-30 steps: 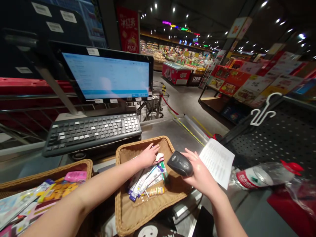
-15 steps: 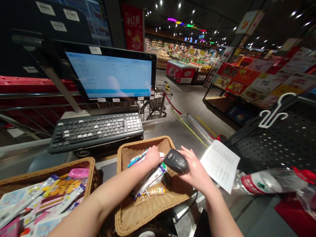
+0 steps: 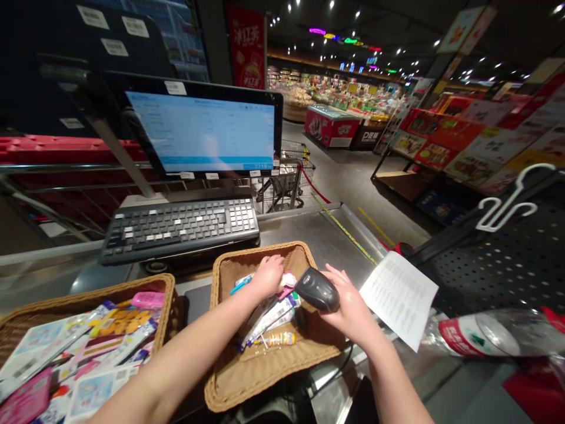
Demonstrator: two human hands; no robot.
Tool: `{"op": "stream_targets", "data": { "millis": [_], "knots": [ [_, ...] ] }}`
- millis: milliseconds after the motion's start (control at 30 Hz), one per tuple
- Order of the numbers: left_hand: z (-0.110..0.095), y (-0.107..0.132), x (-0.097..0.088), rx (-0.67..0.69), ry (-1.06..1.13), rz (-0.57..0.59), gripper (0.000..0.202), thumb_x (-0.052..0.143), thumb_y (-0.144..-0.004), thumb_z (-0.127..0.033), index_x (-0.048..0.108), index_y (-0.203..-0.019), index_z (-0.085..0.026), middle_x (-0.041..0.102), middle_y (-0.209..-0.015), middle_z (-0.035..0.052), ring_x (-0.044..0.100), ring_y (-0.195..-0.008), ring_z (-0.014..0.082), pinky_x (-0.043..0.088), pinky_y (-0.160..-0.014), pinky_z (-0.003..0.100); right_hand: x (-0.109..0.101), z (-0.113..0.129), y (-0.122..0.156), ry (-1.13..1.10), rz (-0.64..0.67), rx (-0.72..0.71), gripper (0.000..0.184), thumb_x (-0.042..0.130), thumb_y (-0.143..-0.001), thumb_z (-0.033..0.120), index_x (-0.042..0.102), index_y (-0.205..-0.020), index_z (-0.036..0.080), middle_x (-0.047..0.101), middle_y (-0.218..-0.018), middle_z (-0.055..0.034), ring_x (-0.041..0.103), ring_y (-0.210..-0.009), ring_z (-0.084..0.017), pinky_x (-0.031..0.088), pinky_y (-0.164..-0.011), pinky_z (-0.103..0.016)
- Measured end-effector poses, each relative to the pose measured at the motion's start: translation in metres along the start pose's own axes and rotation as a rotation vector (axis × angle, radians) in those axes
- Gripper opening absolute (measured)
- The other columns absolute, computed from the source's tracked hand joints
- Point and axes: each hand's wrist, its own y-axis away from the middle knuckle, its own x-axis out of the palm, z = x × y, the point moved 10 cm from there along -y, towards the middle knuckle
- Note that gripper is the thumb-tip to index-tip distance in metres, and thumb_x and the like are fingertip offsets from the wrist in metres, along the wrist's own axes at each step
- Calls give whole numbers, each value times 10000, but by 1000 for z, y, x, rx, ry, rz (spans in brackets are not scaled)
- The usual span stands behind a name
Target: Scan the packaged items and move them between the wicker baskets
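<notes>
My right hand (image 3: 346, 303) is wrapped around a black barcode scanner (image 3: 316, 290), its head tilted over the wicker basket (image 3: 320, 335) in front of me. Inside that basket, my left hand (image 3: 268, 275) is closed with its fingers curled among the small goods. A pink and white packet (image 3: 288, 281) shows beside its fingertips; whether the hand grips it is hidden. Below lie long white and purple wrapped sticks (image 3: 273, 312) and a small yellow-orange tube-shaped sweet (image 3: 280, 338). A blue pen-like item (image 3: 241, 285) rests left of the hand.
A second basket (image 3: 170, 294), full of colourful packets, stands at the left. Behind are a keyboard (image 3: 180, 227) and a monitor (image 3: 212, 135). To the right lie a printed sheet (image 3: 399, 297) and a plastic bottle (image 3: 479, 335); a white hook (image 3: 507, 200) hangs above.
My left hand has shifted slightly left and up within the basket, uncovering more of the pink and white packet. The scanner stays in my right hand. The camera view has turned slightly.
</notes>
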Motion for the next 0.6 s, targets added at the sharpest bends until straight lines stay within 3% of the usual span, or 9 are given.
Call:
{"op": "stream_targets", "data": {
  "millis": [133, 233, 333, 433, 600],
  "knots": [
    [-6, 34, -54, 144, 43, -184, 279, 645, -771, -371, 639, -991, -198, 443, -1463, 103, 331, -1372, 298, 202, -1142, 536, -5, 11, 5, 23, -46, 21, 482, 632, -713, 213, 606, -1194, 232, 589, -1295, -97, 366, -1369, -356, 213, -1122, -648],
    [9, 75, -95, 110, 41, -325, 258, 587, -825, -361, 614, -1032, -210, 412, -1487, 100, 302, -1398, 283, 170, -1157, 547, -1, 37, 8, 43, -75, -7, 455, 626, -708, 204, 616, -1163, 218, 589, -1289, -99, 366, -1365, -363, 209, -1118, -653],
    [30, 125, -126, 40, 31, -431, 274, 588, -816, -342, 606, -1062, -222, 406, -1491, 97, 309, -1399, 281, 172, -1162, 537, 13, 80, 12, 42, -98, -76, 474, 621, -711, 205, 600, -1184, 214, 583, -1294, -106, 371, -1360, -361, 209, -1120, -646],
    [49, 176, -145, -9, 21, -498, 269, 583, -816, -324, 603, -1066, -226, 410, -1488, 95, 330, -1392, 276, 180, -1163, 523, 33, 131, 17, 34, -94, -163, 501, 609, -722, 203, 576, -1221, 206, 568, -1311, -116, 369, -1365, -343, 219, -1133, -612],
    [78, 246, -158, -103, 32, -547, 239, 584, -809, -311, 613, -1033, -232, 411, -1488, 93, 349, -1382, 272, 198, -1155, 524, 72, 203, 28, 69, -44, -265, 531, 603, -698, 179, 568, -1227, 196, 554, -1327, -117, 330, -1385, -341, 205, -1133, -608]
  ]
}}
